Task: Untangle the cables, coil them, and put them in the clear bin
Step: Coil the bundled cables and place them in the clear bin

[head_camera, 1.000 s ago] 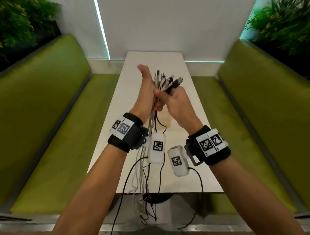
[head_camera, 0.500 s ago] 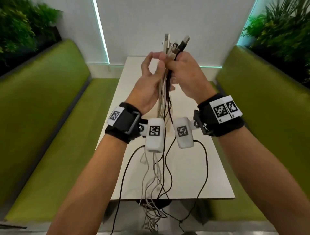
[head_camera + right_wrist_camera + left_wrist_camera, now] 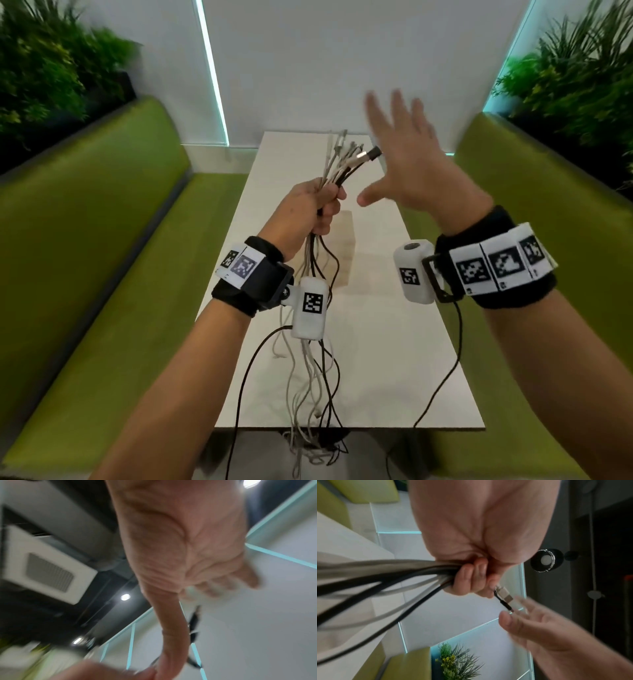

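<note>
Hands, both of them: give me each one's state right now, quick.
Left hand: closed in a grip around the cable bundle.
Right hand: open, fingers spread, holding nothing, beside the connector ends.

One cable bundle [image 3: 337, 161], two hands, one table [image 3: 383, 342], two benches.

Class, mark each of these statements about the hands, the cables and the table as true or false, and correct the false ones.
1. The left hand grips the bundle of cables. True.
2. The right hand pinches a black plug. False: its fingers are spread and it holds nothing.
3. The cables' loose ends hang past the near edge of the white table. True.
4. All the cables are black. False: white and black ones are mixed.
5. The cables are coiled. False: they hang loose.
</note>
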`<state>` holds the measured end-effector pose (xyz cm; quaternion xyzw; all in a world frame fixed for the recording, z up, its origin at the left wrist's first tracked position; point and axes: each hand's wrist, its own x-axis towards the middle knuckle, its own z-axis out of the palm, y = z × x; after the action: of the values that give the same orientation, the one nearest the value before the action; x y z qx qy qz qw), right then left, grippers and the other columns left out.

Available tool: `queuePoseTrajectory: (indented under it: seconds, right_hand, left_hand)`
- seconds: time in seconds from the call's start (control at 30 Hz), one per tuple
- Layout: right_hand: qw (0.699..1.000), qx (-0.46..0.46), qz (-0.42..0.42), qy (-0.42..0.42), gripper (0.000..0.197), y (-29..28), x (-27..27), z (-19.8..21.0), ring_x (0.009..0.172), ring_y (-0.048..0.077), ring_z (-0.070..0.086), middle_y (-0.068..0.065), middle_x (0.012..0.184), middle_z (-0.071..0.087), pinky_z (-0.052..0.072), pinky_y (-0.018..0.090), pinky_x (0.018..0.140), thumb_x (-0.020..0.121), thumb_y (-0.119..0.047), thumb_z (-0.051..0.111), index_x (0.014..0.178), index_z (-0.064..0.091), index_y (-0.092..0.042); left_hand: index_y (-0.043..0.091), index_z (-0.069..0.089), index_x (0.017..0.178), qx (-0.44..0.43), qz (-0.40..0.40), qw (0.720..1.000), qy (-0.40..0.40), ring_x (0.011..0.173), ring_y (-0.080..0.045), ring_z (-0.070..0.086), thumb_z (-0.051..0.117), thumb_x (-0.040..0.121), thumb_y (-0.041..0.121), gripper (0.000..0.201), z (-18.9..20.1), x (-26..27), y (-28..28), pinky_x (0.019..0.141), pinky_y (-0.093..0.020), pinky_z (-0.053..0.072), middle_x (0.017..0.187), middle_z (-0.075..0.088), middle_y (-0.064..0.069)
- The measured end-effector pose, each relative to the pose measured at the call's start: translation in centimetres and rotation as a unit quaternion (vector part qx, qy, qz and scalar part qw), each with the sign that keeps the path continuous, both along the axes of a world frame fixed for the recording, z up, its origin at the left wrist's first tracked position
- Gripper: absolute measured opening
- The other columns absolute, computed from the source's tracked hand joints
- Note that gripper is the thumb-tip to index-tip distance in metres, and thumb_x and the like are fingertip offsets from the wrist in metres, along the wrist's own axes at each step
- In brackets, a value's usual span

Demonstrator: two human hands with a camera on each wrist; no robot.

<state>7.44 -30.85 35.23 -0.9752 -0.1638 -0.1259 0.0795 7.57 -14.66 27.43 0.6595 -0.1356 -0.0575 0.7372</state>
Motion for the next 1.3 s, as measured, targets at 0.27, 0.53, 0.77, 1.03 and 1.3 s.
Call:
queuePoseTrajectory:
  seconds: [0.27,0.53,0.77,1.03,1.3]
  right_hand:
    - [0.968,-0.107,0.140,0.176,0.014,1.5,1.5,-0.5,0.099,0.022,0.059,-0.003,0.092,0.064,0.044,0.042,0.093,0.088,-0.025,0.061,0.099,0.061,-0.018]
    - [0.985,-0.055,0.141,0.087,0.021,0.3,2.3,0.8,0.084,0.020,0.052,-0.012,0.070,0.048,0.036,0.031,0.073,0.096,-0.031,0.048,0.102,0.061,-0.015]
    - [0.989,0.085,0.117,0.020,0.020,-0.1,2.0,-0.3,0.082,0.023,0.055,-0.004,0.075,0.054,0.041,0.032,0.073,0.096,-0.031,0.049,0.097,0.062,-0.016]
    - [0.978,0.183,0.095,0.026,0.019,1.1,1.0,-2.1,0.073,0.020,0.053,-0.003,0.074,0.057,0.038,0.029,0.066,0.097,-0.029,0.048,0.097,0.060,-0.014]
    - [0.953,0.233,0.120,0.152,0.026,4.2,-0.6,-7.3,0.069,0.018,0.054,0.001,0.074,0.058,0.045,0.032,0.069,0.101,-0.031,0.039,0.099,0.051,-0.008]
  left_hand:
    - [0.006,0.058,0.088,0.158,-0.050,0.985,-0.036,0.046,-0.006,0.028,0.042,0.100,0.013,0.021,0.3,0.0,1.4,0.046,-0.019,0.025,0.054,0.040,0.009]
    - [0.014,0.050,0.089,0.110,0.000,0.988,-0.105,0.059,-0.019,0.065,0.046,0.100,0.023,0.015,-2.0,-1.4,0.9,0.059,-0.019,0.046,0.058,0.044,0.011]
    - [0.026,0.061,0.082,0.013,0.076,0.987,-0.139,0.053,-0.011,0.031,0.045,0.097,0.030,0.022,-2.9,-0.7,0.4,0.053,-0.026,0.028,0.063,0.040,0.008]
    - [0.013,0.053,0.088,-0.030,0.191,0.966,-0.170,0.072,-0.017,0.067,0.037,0.103,0.019,0.023,-2.8,-0.7,0.2,0.074,-0.027,0.054,0.069,0.057,0.000]
    - [0.007,0.055,0.094,-0.186,0.182,0.957,-0.126,0.110,-0.031,0.064,0.037,0.102,0.012,0.020,-1.0,-0.4,-0.7,0.083,-0.031,0.054,0.109,0.068,-0.017]
